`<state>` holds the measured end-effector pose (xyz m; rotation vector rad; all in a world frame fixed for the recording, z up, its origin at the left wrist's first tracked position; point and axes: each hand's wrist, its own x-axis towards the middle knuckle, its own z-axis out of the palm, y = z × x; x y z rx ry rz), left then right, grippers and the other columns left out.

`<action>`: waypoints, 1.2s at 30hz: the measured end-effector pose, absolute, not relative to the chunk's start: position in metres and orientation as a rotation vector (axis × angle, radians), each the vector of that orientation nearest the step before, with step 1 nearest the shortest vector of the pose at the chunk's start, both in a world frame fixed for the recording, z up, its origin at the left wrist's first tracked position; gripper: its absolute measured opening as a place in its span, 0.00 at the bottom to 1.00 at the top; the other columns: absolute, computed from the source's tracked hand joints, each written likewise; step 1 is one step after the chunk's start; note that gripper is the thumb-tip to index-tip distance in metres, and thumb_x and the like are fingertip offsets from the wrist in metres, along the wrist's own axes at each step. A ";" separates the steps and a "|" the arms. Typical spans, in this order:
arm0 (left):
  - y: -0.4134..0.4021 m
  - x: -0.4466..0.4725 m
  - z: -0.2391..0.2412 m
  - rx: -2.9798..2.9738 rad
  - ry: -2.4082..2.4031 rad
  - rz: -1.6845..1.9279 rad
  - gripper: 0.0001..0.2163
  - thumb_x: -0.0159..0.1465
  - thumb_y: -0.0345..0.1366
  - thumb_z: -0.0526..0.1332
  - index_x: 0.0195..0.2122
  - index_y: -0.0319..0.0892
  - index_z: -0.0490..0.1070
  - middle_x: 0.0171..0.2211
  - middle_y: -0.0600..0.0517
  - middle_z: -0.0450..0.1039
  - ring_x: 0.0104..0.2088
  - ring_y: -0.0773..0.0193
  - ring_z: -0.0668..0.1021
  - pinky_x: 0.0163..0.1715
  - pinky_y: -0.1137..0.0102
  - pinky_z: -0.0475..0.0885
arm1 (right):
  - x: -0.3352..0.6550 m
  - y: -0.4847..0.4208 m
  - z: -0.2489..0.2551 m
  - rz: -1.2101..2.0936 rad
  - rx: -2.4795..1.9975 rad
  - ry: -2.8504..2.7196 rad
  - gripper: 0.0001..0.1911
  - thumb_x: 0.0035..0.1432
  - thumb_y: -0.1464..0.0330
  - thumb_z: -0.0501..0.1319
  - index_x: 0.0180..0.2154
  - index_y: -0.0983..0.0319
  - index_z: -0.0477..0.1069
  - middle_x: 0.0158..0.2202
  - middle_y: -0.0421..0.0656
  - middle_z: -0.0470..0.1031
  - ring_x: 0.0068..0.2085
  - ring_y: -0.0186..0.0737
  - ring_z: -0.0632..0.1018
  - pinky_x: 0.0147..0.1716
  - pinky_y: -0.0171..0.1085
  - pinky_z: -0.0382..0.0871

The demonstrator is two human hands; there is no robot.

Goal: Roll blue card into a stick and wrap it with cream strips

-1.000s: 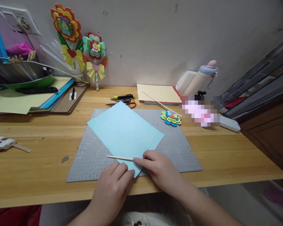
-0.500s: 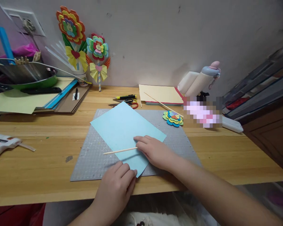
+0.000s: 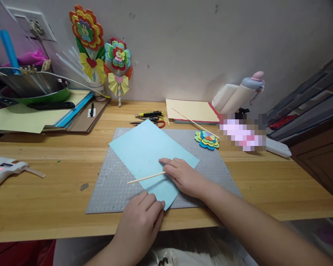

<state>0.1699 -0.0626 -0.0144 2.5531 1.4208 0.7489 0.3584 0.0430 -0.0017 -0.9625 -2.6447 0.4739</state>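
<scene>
A light blue paper sheet (image 3: pixel 150 155) lies tilted on a grey cutting mat (image 3: pixel 111 184). A thin wooden stick (image 3: pixel 144 178) rests across the sheet's lower part. My right hand (image 3: pixel 183 175) lies on the sheet with fingers closed on the stick's right end. My left hand (image 3: pixel 141 220) sits at the mat's front edge, fingers curled, fingertips touching the sheet's bottom corner.
A layered paper flower (image 3: pixel 207 139) lies at the mat's right corner. Scissors (image 3: pixel 152 121), a yellow-black knife (image 3: pixel 148 114) and cream paper (image 3: pixel 191 110) sit behind. A glue gun (image 3: pixel 5 168) lies left. Two paper flowers (image 3: pixel 100 48) stand against the wall beside a green pan (image 3: pixel 30 87).
My right hand slid the stick up the sheet away from the bottom corner, tilting it. The left hand stays at the corner. The view shifted slightly.
</scene>
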 end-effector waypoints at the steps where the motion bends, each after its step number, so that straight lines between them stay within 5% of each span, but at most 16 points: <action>1: -0.063 0.170 -0.015 2.549 1.418 0.741 0.06 0.63 0.28 0.55 0.34 0.43 0.69 0.26 0.52 0.67 0.29 0.62 0.68 0.27 0.68 0.61 | 0.358 0.044 -0.001 0.528 -0.948 -2.615 0.10 0.66 0.72 0.48 0.37 0.60 0.67 0.56 0.47 0.67 0.44 0.42 0.69 0.45 0.43 0.61; 6: -0.064 0.170 -0.016 2.534 1.427 0.743 0.05 0.63 0.29 0.56 0.36 0.44 0.69 0.26 0.53 0.67 0.29 0.62 0.68 0.28 0.67 0.61 | 0.365 0.044 0.005 0.716 -1.024 -2.363 0.13 0.68 0.67 0.44 0.39 0.60 0.67 0.39 0.44 0.72 0.40 0.39 0.71 0.41 0.38 0.65; 18: -0.060 0.171 -0.010 2.385 1.748 0.801 0.02 0.62 0.34 0.59 0.34 0.42 0.68 0.29 0.51 0.67 0.32 0.60 0.68 0.31 0.66 0.61 | 0.371 -0.037 -0.014 0.415 -1.332 -2.457 0.24 0.63 0.75 0.51 0.59 0.56 0.61 0.41 0.49 0.68 0.41 0.46 0.68 0.39 0.44 0.63; 26: -0.059 0.171 -0.010 2.413 1.674 0.759 0.06 0.64 0.34 0.57 0.30 0.43 0.69 0.29 0.52 0.68 0.31 0.61 0.68 0.31 0.65 0.60 | 0.374 -0.042 -0.010 0.508 -1.136 -2.477 0.23 0.63 0.75 0.51 0.57 0.55 0.64 0.39 0.47 0.69 0.40 0.44 0.67 0.38 0.43 0.63; 32: -0.058 0.169 -0.008 2.405 1.655 0.721 0.04 0.63 0.34 0.59 0.31 0.43 0.69 0.29 0.52 0.70 0.31 0.60 0.69 0.31 0.66 0.60 | 0.367 -0.040 -0.008 0.782 -1.115 -2.209 0.11 0.65 0.75 0.50 0.40 0.59 0.69 0.38 0.44 0.71 0.41 0.41 0.70 0.41 0.40 0.64; 36: -0.056 0.167 -0.005 2.439 1.631 0.719 0.03 0.63 0.34 0.59 0.32 0.44 0.70 0.30 0.52 0.70 0.32 0.60 0.69 0.31 0.66 0.60 | 0.369 -0.040 -0.008 0.835 -1.109 -2.190 0.10 0.65 0.75 0.51 0.38 0.59 0.68 0.37 0.43 0.71 0.41 0.40 0.69 0.41 0.40 0.63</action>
